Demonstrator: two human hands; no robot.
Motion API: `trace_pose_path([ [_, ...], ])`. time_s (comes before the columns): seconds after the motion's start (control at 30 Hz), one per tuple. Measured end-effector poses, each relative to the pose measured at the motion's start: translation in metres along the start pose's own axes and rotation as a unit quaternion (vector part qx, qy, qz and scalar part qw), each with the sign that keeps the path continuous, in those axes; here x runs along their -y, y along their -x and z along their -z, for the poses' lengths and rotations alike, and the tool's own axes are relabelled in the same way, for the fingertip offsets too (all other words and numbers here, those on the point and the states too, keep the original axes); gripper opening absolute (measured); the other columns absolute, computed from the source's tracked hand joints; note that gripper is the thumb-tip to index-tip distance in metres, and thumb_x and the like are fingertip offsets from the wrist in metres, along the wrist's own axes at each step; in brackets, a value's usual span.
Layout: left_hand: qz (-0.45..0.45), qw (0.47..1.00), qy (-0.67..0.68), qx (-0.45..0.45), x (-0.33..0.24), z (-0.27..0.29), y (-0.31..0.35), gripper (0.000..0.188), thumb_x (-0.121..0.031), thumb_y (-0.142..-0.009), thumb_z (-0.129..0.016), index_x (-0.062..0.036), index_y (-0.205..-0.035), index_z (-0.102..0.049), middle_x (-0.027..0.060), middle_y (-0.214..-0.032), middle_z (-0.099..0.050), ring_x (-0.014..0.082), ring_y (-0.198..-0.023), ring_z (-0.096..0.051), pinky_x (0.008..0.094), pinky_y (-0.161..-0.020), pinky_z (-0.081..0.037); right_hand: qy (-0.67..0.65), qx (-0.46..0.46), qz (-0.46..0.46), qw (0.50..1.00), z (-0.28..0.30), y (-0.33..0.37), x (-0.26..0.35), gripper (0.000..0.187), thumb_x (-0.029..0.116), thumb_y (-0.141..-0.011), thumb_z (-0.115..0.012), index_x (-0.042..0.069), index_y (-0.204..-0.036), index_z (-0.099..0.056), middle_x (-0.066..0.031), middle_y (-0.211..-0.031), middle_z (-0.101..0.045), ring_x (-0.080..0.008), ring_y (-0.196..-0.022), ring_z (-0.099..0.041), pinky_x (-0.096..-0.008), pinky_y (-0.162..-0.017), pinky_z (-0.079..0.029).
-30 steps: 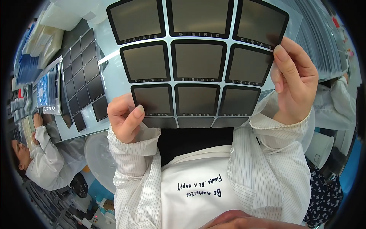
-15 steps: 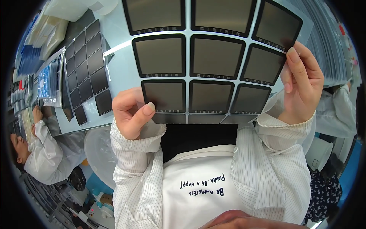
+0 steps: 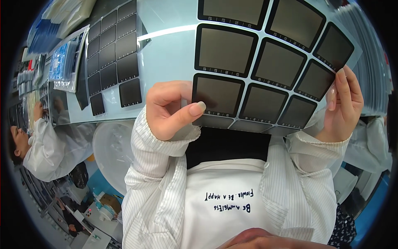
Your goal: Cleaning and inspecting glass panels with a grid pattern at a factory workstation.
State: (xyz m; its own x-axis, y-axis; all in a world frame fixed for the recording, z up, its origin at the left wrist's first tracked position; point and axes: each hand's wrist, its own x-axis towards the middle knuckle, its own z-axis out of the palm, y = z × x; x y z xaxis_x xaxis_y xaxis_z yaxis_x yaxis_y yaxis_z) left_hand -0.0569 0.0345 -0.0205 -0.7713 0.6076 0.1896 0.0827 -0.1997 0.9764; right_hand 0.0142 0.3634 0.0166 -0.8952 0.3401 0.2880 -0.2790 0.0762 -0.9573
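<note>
Between my two hands is a clear sheet (image 3: 261, 63) bearing rows of dark grey panels with black borders and small marks along their lower edges. My left hand (image 3: 171, 110) pinches its near left part, thumb on top over a corner panel. At the right edge my right hand (image 3: 342, 101) grips the sheet between thumb and fingers. The sheet is held up in front of my body, and its far end runs out of the picture. Fingers under the sheet are partly hidden.
Left on the pale table (image 3: 170, 54) lies another set of dark panels (image 3: 112, 54). Blue-and-white packets (image 3: 64, 62) and stacked sheets (image 3: 68, 16) stand beyond it. A tall stack of sheets (image 3: 375, 62) is at the right. A co-worker (image 3: 49, 145) sits at the far left, near a translucent bin (image 3: 112, 153).
The sheet has shifted right in the picture and tilted, its right side lower, with both hands moving along with it. The view itself has also turned somewhat.
</note>
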Motion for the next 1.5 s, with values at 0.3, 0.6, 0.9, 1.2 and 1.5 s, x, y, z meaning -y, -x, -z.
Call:
trace_pose_path([
  [0.3,-0.046,0.998,-0.030,0.008,0.005,0.000,-0.003,0.016,-0.011,-0.081,-0.066,0.0033,-0.076,-0.062,0.0071,-0.070,-0.060,0.0136,-0.060,-0.052,0.0244,-0.057,-0.039,-0.082,-0.043,0.024,0.995,0.000,-0.020,0.014,0.028,0.006,-0.093,-0.055,-0.006,-0.117,-0.059,-0.0134,-0.104,-0.067,-0.0035,-0.052,-0.046,-0.0122,-0.045,-0.032],
  [0.6,-0.032,0.999,-0.026,-0.023,0.001,-0.002,0.002,0.015,-0.004,-0.085,-0.058,0.0030,-0.072,-0.060,0.0046,-0.061,-0.055,0.0112,-0.053,-0.047,0.0236,-0.050,-0.035,-0.041,-0.009,0.105,0.994,0.002,-0.041,0.020,0.030,0.009,-0.096,-0.051,-0.005,-0.121,-0.057,-0.0133,-0.104,-0.067,-0.0046,-0.053,-0.046,-0.0117,-0.049,-0.035],
  [0.9,-0.003,0.997,0.000,-0.083,0.004,-0.003,0.002,0.023,-0.006,-0.087,-0.055,0.0012,-0.066,-0.057,0.0026,-0.055,-0.053,0.0088,-0.049,-0.044,0.0228,-0.048,-0.033,0.015,0.043,0.125,0.991,0.009,-0.050,0.018,0.032,0.006,-0.096,-0.048,-0.008,-0.124,-0.053,-0.0130,-0.111,-0.064,-0.0028,-0.055,-0.042,-0.0117,-0.050,-0.032],
  [1.2,0.001,0.995,-0.001,-0.102,0.007,-0.004,0.004,0.024,-0.010,-0.086,-0.055,-0.0002,-0.065,-0.055,0.0020,-0.058,-0.052,0.0081,-0.051,-0.040,0.0238,-0.049,-0.030,0.029,-0.006,0.081,0.996,0.009,-0.048,0.020,0.032,0.007,-0.097,-0.047,-0.009,-0.125,-0.052,-0.0095,-0.094,-0.066,-0.0020,-0.055,-0.042,-0.0115,-0.050,-0.032],
  [1.5,-0.011,0.993,0.012,-0.116,0.006,-0.005,0.002,0.025,-0.009,-0.086,-0.055,0.0000,-0.063,-0.054,0.0008,-0.055,-0.048,0.0075,-0.049,-0.038,0.0236,-0.047,-0.027,0.001,0.032,0.085,0.996,0.002,-0.050,0.023,0.033,0.005,-0.096,-0.047,-0.009,-0.125,-0.052,-0.0073,-0.084,-0.063,-0.0031,-0.054,-0.041,-0.0122,-0.049,-0.031],
])
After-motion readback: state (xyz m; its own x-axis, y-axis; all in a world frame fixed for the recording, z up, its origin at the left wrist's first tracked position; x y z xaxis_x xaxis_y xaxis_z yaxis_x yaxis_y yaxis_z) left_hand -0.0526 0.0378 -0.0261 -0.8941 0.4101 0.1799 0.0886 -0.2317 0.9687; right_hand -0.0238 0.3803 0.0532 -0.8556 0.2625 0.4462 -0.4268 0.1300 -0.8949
